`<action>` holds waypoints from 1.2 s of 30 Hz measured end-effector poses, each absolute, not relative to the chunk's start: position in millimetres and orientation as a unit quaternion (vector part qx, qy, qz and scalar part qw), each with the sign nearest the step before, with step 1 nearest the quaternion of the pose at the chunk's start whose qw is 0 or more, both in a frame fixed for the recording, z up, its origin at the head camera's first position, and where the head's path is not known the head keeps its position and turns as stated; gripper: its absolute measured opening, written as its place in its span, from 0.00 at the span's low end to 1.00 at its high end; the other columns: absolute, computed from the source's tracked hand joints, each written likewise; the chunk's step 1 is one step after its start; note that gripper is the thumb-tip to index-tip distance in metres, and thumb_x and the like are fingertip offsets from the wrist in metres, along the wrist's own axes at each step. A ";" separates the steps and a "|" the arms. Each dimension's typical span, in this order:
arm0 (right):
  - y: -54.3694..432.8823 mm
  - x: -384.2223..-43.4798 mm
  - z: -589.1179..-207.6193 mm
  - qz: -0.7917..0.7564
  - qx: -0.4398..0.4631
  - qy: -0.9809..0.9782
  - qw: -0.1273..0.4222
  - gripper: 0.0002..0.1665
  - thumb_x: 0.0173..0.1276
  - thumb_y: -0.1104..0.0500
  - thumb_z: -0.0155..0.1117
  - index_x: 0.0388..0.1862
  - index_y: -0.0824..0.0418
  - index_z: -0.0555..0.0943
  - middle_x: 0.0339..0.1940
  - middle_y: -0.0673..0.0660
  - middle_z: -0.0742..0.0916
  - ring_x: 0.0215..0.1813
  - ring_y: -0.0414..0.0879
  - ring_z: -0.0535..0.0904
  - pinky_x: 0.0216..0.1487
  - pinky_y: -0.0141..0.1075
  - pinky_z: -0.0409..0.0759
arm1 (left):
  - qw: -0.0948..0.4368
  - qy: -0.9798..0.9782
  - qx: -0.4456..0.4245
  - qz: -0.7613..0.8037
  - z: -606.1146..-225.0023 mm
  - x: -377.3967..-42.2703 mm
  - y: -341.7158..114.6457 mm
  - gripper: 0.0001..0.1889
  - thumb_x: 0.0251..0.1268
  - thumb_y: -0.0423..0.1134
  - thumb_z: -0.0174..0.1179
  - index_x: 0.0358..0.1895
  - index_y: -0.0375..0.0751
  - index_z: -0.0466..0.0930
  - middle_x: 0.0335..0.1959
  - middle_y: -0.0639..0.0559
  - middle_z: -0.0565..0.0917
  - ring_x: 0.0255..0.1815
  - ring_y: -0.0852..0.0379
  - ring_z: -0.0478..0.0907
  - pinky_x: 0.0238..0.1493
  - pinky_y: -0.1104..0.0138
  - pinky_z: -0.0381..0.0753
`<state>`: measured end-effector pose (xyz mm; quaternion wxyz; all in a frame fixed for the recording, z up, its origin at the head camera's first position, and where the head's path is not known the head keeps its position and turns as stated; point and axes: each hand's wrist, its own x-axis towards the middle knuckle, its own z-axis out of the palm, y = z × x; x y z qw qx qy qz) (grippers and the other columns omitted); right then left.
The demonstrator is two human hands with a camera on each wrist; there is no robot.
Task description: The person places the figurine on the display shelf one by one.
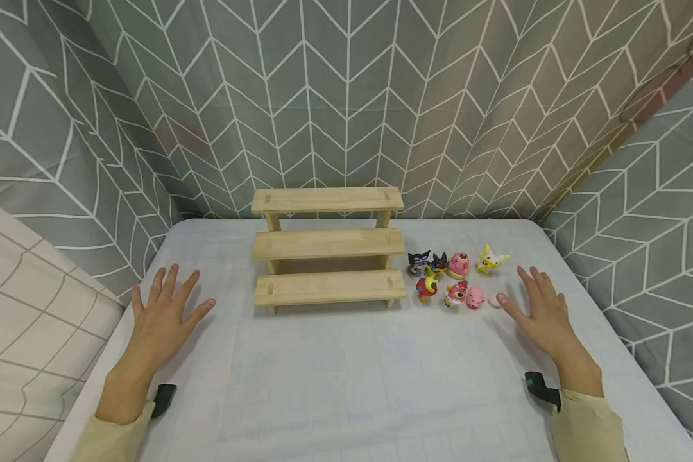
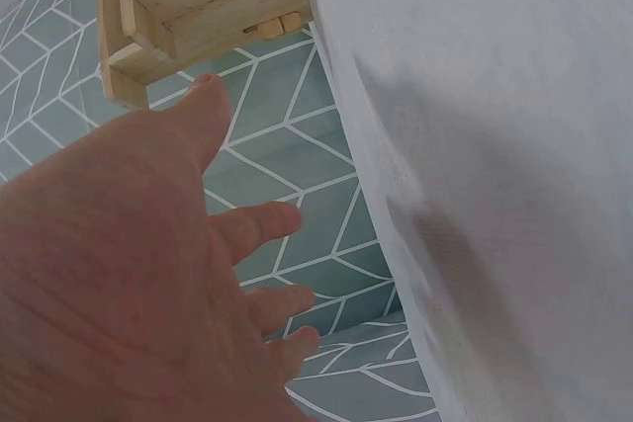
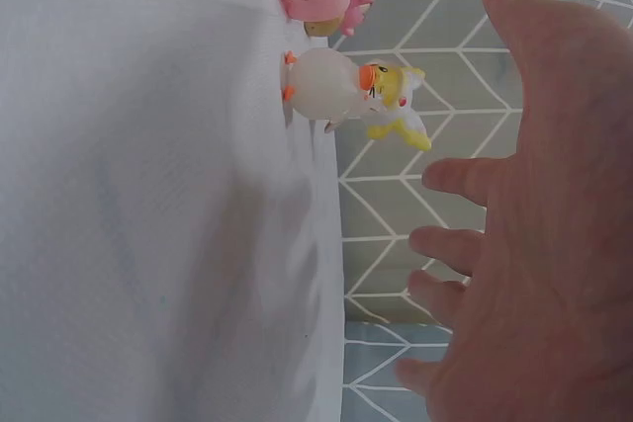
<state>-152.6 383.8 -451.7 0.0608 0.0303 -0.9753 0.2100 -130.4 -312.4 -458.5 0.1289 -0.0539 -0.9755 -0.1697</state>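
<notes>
My left hand (image 1: 160, 321) hovers over the left side of the table with fingers spread, holding nothing. On the right, my right hand (image 1: 545, 314) is also spread and holds nothing; its thumb overlaps a small white duck figurine (image 3: 324, 84) in the head view. Close by are a pink pig figurine (image 1: 475, 297) and a yellow-and-white figurine (image 1: 489, 260). Farther left in the group sit a pink figurine (image 1: 459, 264), a black-and-purple one (image 1: 419, 262), a black-and-yellow one (image 1: 437, 264), a red-and-yellow one (image 1: 427, 289) and a red-hooded one (image 1: 455, 293).
A three-step wooden display stand (image 1: 329, 287) stands at the back middle of the table (image 1: 323, 378), just left of the figurines. Patterned grey curtains (image 1: 346, 96) hang behind and at the sides. Black wrist cameras are on both forearms.
</notes>
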 end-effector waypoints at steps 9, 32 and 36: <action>384.3 -152.3 -455.5 0.228 0.035 -0.972 0.046 0.49 0.82 0.38 0.53 0.85 0.67 0.51 0.83 0.79 0.55 0.85 0.77 0.43 0.72 0.83 0.42 | 0.127 -0.977 -0.055 -0.165 -459.8 -130.7 -314.2 0.38 0.79 0.61 0.56 0.79 0.40 0.63 0.82 0.24 0.53 0.87 0.29 0.40 0.76 0.24 0.27; 374.0 -155.2 -446.6 0.224 0.046 -0.973 0.022 0.43 0.82 0.38 0.55 0.78 0.69 0.66 0.75 0.79 0.70 0.76 0.79 0.62 0.70 0.77 0.60 | 0.080 -0.974 -0.071 -0.202 -455.1 -140.0 -290.2 0.37 0.80 0.61 0.54 0.79 0.39 0.64 0.82 0.24 0.56 0.84 0.26 0.46 0.76 0.24 0.30; 371.1 -153.9 -447.3 0.229 0.039 -0.972 0.018 0.42 0.81 0.37 0.56 0.76 0.69 0.68 0.71 0.78 0.75 0.73 0.77 0.66 0.69 0.76 0.62 | 0.063 -0.975 -0.079 -0.199 -455.7 -144.5 -277.6 0.38 0.79 0.62 0.55 0.79 0.40 0.64 0.82 0.25 0.56 0.84 0.27 0.46 0.76 0.24 0.32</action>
